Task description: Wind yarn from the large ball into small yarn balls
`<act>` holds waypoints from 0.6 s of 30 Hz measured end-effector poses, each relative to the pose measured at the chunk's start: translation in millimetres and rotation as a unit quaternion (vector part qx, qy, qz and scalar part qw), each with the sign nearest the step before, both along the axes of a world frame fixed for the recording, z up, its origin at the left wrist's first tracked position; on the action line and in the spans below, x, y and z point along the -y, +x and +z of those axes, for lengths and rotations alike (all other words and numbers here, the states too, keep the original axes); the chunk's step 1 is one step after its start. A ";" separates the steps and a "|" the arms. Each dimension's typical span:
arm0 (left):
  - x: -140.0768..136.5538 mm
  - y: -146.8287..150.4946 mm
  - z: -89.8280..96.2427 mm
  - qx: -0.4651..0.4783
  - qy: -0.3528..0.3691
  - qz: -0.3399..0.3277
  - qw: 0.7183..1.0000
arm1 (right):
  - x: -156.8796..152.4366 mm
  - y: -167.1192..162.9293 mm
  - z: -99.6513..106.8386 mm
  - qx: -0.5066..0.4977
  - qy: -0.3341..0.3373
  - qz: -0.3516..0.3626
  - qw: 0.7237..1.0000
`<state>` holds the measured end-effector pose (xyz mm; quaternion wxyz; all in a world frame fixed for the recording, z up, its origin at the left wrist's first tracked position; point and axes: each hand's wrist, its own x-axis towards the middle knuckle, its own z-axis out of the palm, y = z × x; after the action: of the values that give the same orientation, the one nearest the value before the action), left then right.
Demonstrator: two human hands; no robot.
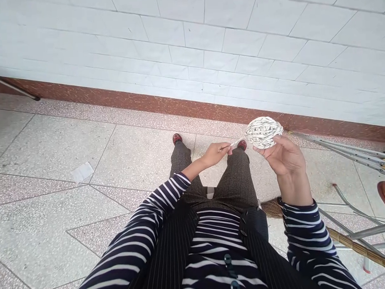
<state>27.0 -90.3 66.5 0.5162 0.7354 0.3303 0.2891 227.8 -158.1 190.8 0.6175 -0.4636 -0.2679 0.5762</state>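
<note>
A ball of white cord with dark flecks [264, 132] is held up in front of me on the right. My right hand [284, 154] grips it from below and the right side, with the thumb and fingertips against the wound strands. A short loose length of cord [237, 142] runs from the ball's left side to my left hand [217, 153]. There the thumb and fingers are pinched together on its end. Both hands are at about the same height, a small gap apart, above my legs.
A white tiled wall [195, 47] with a red-brown skirting stands ahead. Metal crutches [338, 148] lean at the right, near a metal-legged chair [356, 235] and a straw broom [272, 208]. A piece of white paper [82, 172] lies on the terrazzo floor at left.
</note>
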 end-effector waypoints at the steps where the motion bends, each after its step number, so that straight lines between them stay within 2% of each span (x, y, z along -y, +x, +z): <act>1: 1.4 -5.1 -6.6 -0.022 -0.004 0.003 1.000 | 2.5 1.0 -2.7 -0.011 -0.006 -0.008 1.000; 5: 8.1 -16.8 -24.6 -0.090 -0.001 0.019 0.996 | 12.0 -1.0 -13.1 -0.047 -0.036 -0.014 0.998; 12: 15.2 -32.0 -27.7 -0.100 -0.011 0.050 0.994 | 34.9 3.6 -41.7 -0.062 -0.067 0.004 0.996; 15: 18.5 -37.0 -31.5 -0.107 -0.031 0.035 0.993 | 43.8 8.5 -52.2 -0.057 -0.077 0.019 0.995; 18: 22.2 -32.1 -32.5 -0.101 -0.052 0.003 0.993 | 44.7 7.0 -57.2 -0.043 -0.055 0.040 0.997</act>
<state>-5.1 -112.5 34.0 0.5172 0.7321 0.3973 0.1968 234.8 -202.8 133.6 0.5785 -0.4599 -0.2275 0.6340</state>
